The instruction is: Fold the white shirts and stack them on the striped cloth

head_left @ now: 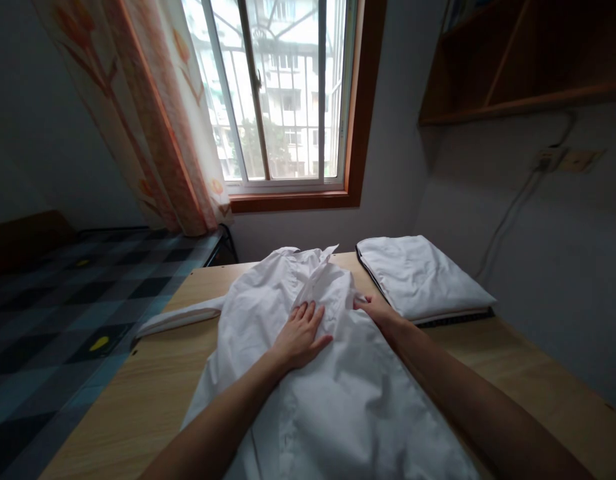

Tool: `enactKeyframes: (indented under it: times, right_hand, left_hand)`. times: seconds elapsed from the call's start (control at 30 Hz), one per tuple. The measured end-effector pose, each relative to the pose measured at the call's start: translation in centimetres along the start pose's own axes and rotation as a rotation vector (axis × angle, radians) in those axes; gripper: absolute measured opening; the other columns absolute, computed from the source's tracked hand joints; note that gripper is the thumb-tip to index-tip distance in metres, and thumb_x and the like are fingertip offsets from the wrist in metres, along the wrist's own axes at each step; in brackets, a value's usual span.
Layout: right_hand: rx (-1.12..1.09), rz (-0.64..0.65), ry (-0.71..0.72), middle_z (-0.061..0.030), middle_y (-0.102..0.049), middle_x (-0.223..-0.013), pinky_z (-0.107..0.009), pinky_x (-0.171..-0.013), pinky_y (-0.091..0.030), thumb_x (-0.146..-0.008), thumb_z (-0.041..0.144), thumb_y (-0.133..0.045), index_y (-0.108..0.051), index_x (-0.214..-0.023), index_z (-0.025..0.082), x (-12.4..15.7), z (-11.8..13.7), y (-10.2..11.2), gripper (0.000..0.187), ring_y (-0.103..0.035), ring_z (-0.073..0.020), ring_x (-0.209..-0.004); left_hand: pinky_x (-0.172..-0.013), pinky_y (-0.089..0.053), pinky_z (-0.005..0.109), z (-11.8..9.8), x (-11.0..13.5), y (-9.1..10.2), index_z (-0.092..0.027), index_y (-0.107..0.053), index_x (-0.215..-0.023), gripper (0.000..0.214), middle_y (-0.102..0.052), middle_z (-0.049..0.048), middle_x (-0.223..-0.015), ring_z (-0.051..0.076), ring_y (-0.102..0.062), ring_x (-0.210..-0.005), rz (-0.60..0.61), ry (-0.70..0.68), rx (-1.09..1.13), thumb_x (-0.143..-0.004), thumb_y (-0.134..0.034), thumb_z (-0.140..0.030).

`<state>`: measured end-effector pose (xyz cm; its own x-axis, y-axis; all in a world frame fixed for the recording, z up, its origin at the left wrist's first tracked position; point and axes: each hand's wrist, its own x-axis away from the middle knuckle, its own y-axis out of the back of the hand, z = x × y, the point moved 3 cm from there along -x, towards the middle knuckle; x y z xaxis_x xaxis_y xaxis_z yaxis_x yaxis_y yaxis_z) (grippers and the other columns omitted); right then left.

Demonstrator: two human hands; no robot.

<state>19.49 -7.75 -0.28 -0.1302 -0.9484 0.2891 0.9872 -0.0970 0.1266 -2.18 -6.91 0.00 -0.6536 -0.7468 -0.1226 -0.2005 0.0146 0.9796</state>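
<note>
A long white shirt [333, 393] with a collar lies spread over the wooden table, its lower part reaching past the bottom of the view. My left hand [301, 337] rests flat on the upper front of it, fingers spread. At the shirt's right side, below the shoulder, my right hand [375, 310] has its fingers closed on the fabric; its fingertips are partly hidden. A narrow strip of white cloth [183, 315] sticks out to the left from under the shirt's side. The cloth under my left hand is wrinkled.
A folded white cloth with a dark edge [423, 277] lies on the table [163, 373] at the back right. A bed with a checked cover [113, 287] stands to the left. Behind are a window [288, 100] and a curtain [153, 120]; a shelf [518, 73] hangs at upper right.
</note>
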Motion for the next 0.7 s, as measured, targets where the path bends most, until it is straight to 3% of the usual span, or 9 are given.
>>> enactKeyframes:
  times: [0.1,0.17,0.23,0.27,0.37,0.43,0.5,0.57,0.7]
  right_hand:
    - [-0.131,0.26,-0.051,-0.0076,-0.071,-0.076,-0.028,-0.063,-0.05,-0.068,0.028,-0.073,-0.068,-0.091,0.009,1.1,0.6,-2.0,0.031,-0.064,-0.0189,-0.068]
    - [-0.075,0.283,-0.008,-0.0062,-0.07,-0.075,-0.027,-0.062,-0.049,-0.066,0.019,-0.069,-0.069,-0.091,0.01,1.2,2.4,-1.7,0.027,-0.063,-0.0181,-0.067]
    - [0.118,0.11,0.102,-0.0052,-0.069,-0.075,-0.026,-0.061,-0.046,-0.064,0.01,-0.063,-0.071,-0.087,0.01,0.8,5.7,0.3,0.025,-0.062,-0.0175,-0.066]
    - [0.253,-0.055,0.207,-0.0049,-0.068,-0.075,-0.026,-0.061,-0.045,-0.064,0.008,-0.061,-0.072,-0.085,0.011,0.8,8.0,1.9,0.024,-0.061,-0.0173,-0.066]
    - [0.747,-0.622,0.686,-0.0057,-0.066,-0.081,-0.029,-0.067,-0.041,-0.072,0.011,-0.057,-0.074,-0.089,0.017,1.9,14.9,6.3,0.025,-0.058,-0.0198,-0.076]
    - [1.058,-0.761,0.953,-0.0079,-0.063,-0.083,-0.031,-0.072,-0.039,-0.081,0.017,-0.054,-0.074,-0.089,0.018,2.7,17.1,8.0,0.022,-0.055,-0.0224,-0.083]
    - [1.282,-0.743,1.088,-0.0089,-0.061,-0.082,-0.034,-0.077,-0.037,-0.085,0.017,-0.05,-0.073,-0.089,0.018,2.6,16.3,9.4,0.024,-0.053,-0.0235,-0.086]
    - [1.353,-0.759,1.059,-0.0098,-0.061,-0.087,-0.036,-0.081,-0.036,-0.082,0.013,-0.05,-0.071,-0.095,0.018,1.5,13.5,11.4,0.025,-0.051,-0.0242,-0.088]
    - [0.95,-1.08,0.581,-0.0138,-0.061,-0.101,-0.037,-0.078,-0.038,-0.074,0.02,-0.057,-0.063,-0.112,0.014,-1.4,6.8,17.3,0.04,-0.051,-0.0264,-0.089]
  left_hand:
    - [-0.116,-0.022,0.051,-0.2,0.0,0.1,-0.015,-0.032,-0.15,0.077,-0.032,0.0184,-0.154,0.037,-0.024,-0.143,-0.005,0.013,0.005,-0.09,-0.04,-0.063]
    - [-0.116,-0.021,0.051,-0.2,0.0,0.0,-0.014,-0.029,-0.151,0.08,-0.03,0.0189,-0.155,0.037,-0.022,-0.144,-0.007,0.031,0.016,-0.09,-0.039,-0.064]
    - [-0.116,-0.02,0.051,-0.2,0.0,-0.1,-0.015,-0.026,-0.152,0.08,-0.028,0.0183,-0.156,0.038,-0.019,-0.145,-0.014,0.049,0.026,-0.09,-0.039,-0.063]
    - [-0.116,-0.02,0.052,-0.2,0.1,-0.1,-0.016,-0.025,-0.153,0.079,-0.026,0.0179,-0.157,0.038,-0.018,-0.145,-0.02,0.056,0.029,-0.091,-0.04,-0.062]
    - [-0.116,-0.021,0.052,-0.2,0.2,-0.1,-0.019,-0.021,-0.154,0.077,-0.021,0.0171,-0.158,0.039,-0.013,-0.146,-0.037,0.063,0.033,-0.092,-0.041,-0.059]
    - [-0.115,-0.021,0.053,-0.2,0.3,0.0,-0.021,-0.02,-0.154,0.075,-0.02,0.017,-0.159,0.038,-0.012,-0.146,-0.038,0.059,0.035,-0.092,-0.042,-0.057]
    - [-0.115,-0.021,0.053,-0.3,0.2,0.0,-0.022,-0.022,-0.154,0.073,-0.022,0.0169,-0.158,0.038,-0.014,-0.146,-0.026,0.055,0.036,-0.093,-0.042,-0.057]
    - [-0.115,-0.021,0.054,-0.4,0.2,0.0,-0.023,-0.026,-0.152,0.071,-0.025,0.0167,-0.157,0.038,-0.017,-0.146,-0.01,0.054,0.032,-0.093,-0.04,-0.059]
    - [-0.114,-0.022,0.055,-0.5,0.2,0.1,-0.023,-0.034,-0.149,0.069,-0.03,0.0163,-0.155,0.037,-0.019,-0.145,0.006,0.051,0.017,-0.092,-0.038,-0.062]
